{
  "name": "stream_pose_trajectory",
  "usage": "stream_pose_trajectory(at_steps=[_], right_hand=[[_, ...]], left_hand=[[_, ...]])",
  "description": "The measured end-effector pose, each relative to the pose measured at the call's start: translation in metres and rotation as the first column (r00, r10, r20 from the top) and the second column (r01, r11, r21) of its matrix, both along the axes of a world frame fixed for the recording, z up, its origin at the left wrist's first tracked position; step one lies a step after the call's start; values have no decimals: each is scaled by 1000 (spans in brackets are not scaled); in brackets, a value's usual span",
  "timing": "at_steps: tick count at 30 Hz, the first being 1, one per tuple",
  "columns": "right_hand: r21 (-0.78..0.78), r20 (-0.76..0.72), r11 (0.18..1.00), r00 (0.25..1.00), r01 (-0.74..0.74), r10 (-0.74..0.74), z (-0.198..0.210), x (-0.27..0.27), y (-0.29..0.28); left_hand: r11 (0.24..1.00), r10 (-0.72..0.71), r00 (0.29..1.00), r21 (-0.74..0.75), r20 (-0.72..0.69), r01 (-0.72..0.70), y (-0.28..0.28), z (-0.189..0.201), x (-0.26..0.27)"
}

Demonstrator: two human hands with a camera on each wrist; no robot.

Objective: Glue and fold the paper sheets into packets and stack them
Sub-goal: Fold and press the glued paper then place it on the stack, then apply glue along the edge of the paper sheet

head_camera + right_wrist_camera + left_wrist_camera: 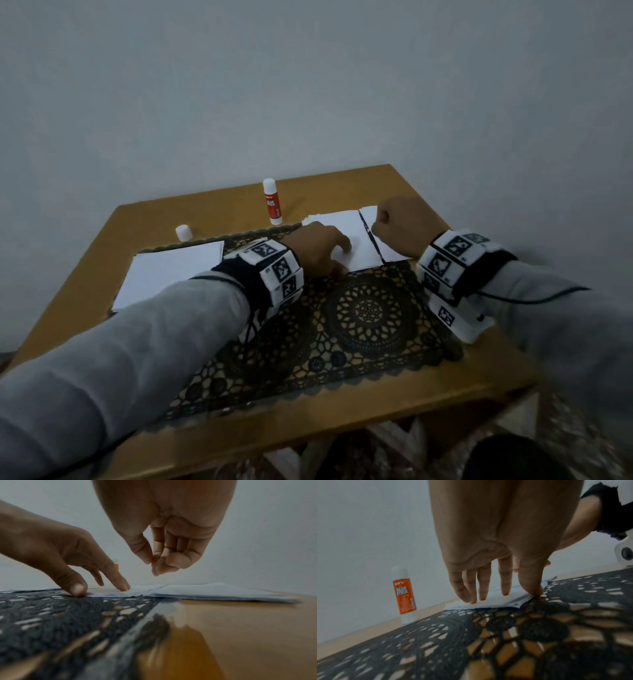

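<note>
Currently mid-batch | left hand (pixel 317 248) flat-fingered, pressing folded packet (pixel 342 241) | right hand (pixel 399 224) curled, empty, above finished stack (pixel 223 592) | unfolded sheets (pixel 171 274) remain | glue stick (pixel 272 202) uncapped

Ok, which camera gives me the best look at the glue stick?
The left wrist view: the glue stick stands upright, close, its orange label readable. The head view shows it small at the table's far edge. The right wrist view catches only an orange sliver behind the left hand.
</note>
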State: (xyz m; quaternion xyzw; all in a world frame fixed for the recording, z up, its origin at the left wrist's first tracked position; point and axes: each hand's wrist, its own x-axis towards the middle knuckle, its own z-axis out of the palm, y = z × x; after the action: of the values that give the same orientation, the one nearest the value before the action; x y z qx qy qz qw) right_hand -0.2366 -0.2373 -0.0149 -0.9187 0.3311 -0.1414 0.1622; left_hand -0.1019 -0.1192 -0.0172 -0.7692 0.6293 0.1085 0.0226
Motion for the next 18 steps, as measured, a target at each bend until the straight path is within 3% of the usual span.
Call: stream_pose_trajectory(at_steps=[7, 18], right_hand=[[14, 28, 1000, 1000, 3, -3, -3, 1, -3], [58, 71, 998, 997, 14, -18, -12, 7, -12]], left_hand=[[992, -44, 999, -115, -9, 43, 1, 3, 0], [978, -184, 926, -33, 328, 206, 7, -1, -14]])
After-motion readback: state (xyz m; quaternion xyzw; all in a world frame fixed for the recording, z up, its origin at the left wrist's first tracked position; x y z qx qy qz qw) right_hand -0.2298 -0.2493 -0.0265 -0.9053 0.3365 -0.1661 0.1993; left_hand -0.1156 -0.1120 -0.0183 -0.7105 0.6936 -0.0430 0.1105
